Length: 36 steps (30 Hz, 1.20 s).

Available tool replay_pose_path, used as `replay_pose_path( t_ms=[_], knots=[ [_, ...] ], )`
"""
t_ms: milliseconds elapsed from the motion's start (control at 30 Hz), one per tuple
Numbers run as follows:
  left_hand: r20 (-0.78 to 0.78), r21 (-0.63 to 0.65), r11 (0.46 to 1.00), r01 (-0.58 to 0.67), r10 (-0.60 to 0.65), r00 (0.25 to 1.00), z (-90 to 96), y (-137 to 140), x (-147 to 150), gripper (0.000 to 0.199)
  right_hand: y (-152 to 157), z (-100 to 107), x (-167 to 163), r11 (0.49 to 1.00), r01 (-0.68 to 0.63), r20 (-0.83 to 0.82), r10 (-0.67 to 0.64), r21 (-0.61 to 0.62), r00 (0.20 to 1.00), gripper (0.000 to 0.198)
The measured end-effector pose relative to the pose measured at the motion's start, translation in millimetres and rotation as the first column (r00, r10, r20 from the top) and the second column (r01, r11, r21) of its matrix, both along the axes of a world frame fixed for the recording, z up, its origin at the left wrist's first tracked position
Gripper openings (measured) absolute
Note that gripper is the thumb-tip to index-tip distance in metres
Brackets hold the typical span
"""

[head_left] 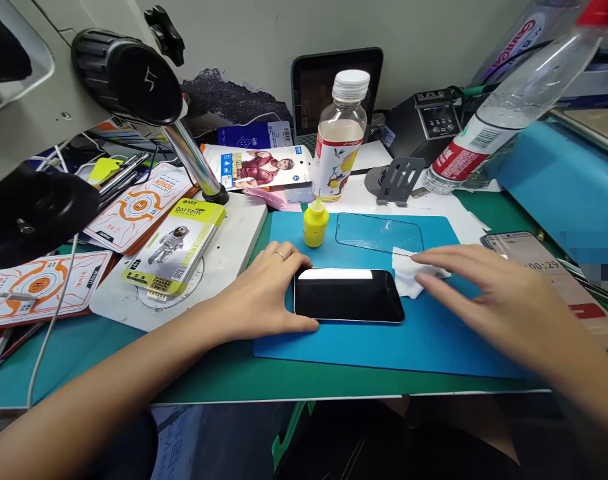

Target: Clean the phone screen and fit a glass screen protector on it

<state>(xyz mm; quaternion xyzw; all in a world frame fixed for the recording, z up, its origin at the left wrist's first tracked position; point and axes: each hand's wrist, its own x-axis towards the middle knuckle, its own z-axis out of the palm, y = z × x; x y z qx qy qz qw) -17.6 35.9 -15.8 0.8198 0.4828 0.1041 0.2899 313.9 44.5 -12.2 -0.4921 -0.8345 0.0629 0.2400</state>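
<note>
Silver shows in a ring (280, 255) on the person's left hand (267, 293), whose thumb and fingers grip the left end of a black phone (351, 299) lying flat on a blue mat (334, 347). The right hand (499, 303) has thumb and index finger parted at a white tissue (405, 277), right of the phone; whether they touch it cannot be told. On the mat's far side, a yellow bottle (315, 227) stands left of a clear sheet (379, 231) with a dark outline. Farther left lies a battery package (177, 247).
</note>
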Motion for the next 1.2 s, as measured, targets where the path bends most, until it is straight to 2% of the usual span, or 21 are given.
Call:
replay_pose_path(
  t_ms=[100, 167, 300, 400, 500, 633, 733, 833, 900, 1067, 1200],
  knots=[
    [0.004, 0.017, 1.000, 0.009, -0.009, 1.000, -0.9, -1.5, 0.9, 0.062, -10.5, -21.3, 4.7, 1.000, 0.006, 0.034, -0.006, 0.011, 0.999, 0.027],
    [-0.007, 0.028, 0.999, 0.019, -0.019, 1.000, -1.4, -2.7, 1.6, 0.061, -12.6, -27.3, 5.1, 1.000, 0.015, 0.018, -0.015, 0.016, 1.000, 0.026],
    [-0.005, 0.040, 0.998, 0.043, -0.043, 0.999, -0.8, -4.7, 2.6, 0.060, -24.2, -18.4, 4.3, 0.994, 0.093, -0.084, -0.089, 0.050, 0.992, 0.018],
    [0.002, 0.035, 0.997, 0.062, -0.062, 0.998, 0.5, -5.6, 2.5, 0.059, -42.1, -8.6, -2.1, 0.970, 0.202, -0.185, -0.176, 0.134, 0.967, 0.012],
    [-0.008, 0.037, 0.996, 0.085, -0.085, 0.996, 0.9, -5.9, 1.8, 0.059, -57.7, -8.6, -14.2, 0.968, 0.176, -0.199, -0.140, 0.177, 0.970, 0.016],
    [-0.018, 0.044, 0.995, 0.088, -0.088, 0.996, 0.0, -6.2, 1.6, 0.059, -74.3, -21.1, -29.9, 0.984, -0.060, -0.061, 0.071, 0.166, 0.996, 0.026],
    [-0.006, 0.054, 0.995, 0.084, -0.083, 0.996, -0.6, -6.3, 2.0, 0.058, -89.4, -28.2, -38.3, 0.972, -0.143, 0.066, 0.133, 0.188, 0.989, 0.050],
    [-0.002, 0.055, 0.995, 0.086, -0.086, 0.996, -0.9, -6.3, 2.3, 0.058, -99.4, -29.4, -45.8, 0.970, -0.180, 0.162, 0.154, 0.160, 0.975, 0.076],
    [-0.002, 0.056, 0.995, 0.087, -0.087, 0.996, -1.3, -6.2, 2.3, 0.059, -98.9, -29.0, -49.6, 0.973, -0.193, 0.224, 0.162, 0.124, 0.961, 0.083],
    [-0.017, 0.063, 0.994, 0.090, -0.089, 0.996, -1.6, -5.5, 1.7, 0.060, -90.7, -28.9, -48.6, 0.985, -0.123, 0.310, 0.081, 0.118, 0.947, 0.081],
    [-0.035, 0.051, 0.995, 0.087, -0.085, 0.996, -0.1, -5.2, 1.2, 0.062, -102.5, -25.9, -43.3, 0.986, -0.110, 0.339, 0.061, 0.128, 0.939, 0.078]
  ],
)
